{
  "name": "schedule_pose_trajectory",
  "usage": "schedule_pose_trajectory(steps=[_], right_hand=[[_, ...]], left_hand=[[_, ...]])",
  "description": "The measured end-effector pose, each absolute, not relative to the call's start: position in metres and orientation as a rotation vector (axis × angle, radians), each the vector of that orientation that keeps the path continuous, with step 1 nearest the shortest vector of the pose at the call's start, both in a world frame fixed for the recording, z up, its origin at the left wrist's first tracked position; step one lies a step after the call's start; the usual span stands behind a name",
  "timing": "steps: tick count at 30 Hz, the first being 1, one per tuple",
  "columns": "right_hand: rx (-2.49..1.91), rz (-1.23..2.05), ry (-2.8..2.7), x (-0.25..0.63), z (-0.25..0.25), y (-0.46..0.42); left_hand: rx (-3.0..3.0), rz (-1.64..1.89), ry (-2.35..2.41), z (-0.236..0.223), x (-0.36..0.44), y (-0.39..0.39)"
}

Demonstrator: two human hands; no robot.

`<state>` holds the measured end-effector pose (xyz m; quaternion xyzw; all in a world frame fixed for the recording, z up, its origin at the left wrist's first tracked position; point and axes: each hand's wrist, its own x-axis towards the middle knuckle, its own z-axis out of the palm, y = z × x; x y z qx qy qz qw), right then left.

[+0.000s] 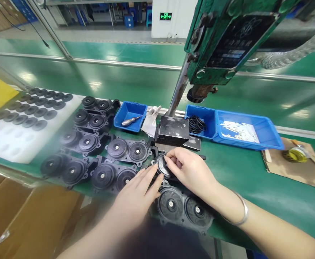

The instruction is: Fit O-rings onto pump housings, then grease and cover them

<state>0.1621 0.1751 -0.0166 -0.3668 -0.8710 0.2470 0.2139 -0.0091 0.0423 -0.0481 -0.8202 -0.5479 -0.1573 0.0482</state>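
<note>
My right hand (188, 167) is closed in a pinch over a black twin-round housing (162, 166); what lies between its fingertips is too small to make out. The fingers of my left hand (141, 189) are stretched out, their tips against the near left side of that housing. My right forearm and hand cover most of its right half. Nearer to me lies another black twin-round housing (184, 207), with a pale dot at the centre of each round. More such housings (129, 150) stand in rows left of my hands.
A green press (227, 46) overhangs a black metal block (173, 129). Blue bins hold a screwdriver (130, 121), black rings (196, 124) and white strips (239, 131). Black discs (41, 112) sit on white foam (14, 144). Cardboard (303, 169) bears a yellow jar (296, 154).
</note>
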Motion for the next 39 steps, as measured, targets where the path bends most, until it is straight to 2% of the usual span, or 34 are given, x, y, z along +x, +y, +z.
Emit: schedule_pose_trajectory(steps=[11, 20, 32, 39], right_hand=[[-0.910, 0.505, -2.457, 0.166, -0.022, 0.173], [-1.027, 0.560, -2.457, 0.167, -0.017, 0.178], [-1.100, 0.913, -2.523, 0.177, -0.003, 0.207], [-1.021, 0.738, -2.591, 0.169, -0.004, 0.212]], left_hand=[[-2.509, -0.438, -1.674, -0.046, -0.008, 0.044], [-2.513, -0.425, -1.647, -0.046, -0.008, 0.045], [-2.531, -0.339, -1.674, -0.043, -0.008, 0.047], [-2.557, -0.335, -1.666, -0.040, -0.008, 0.046]])
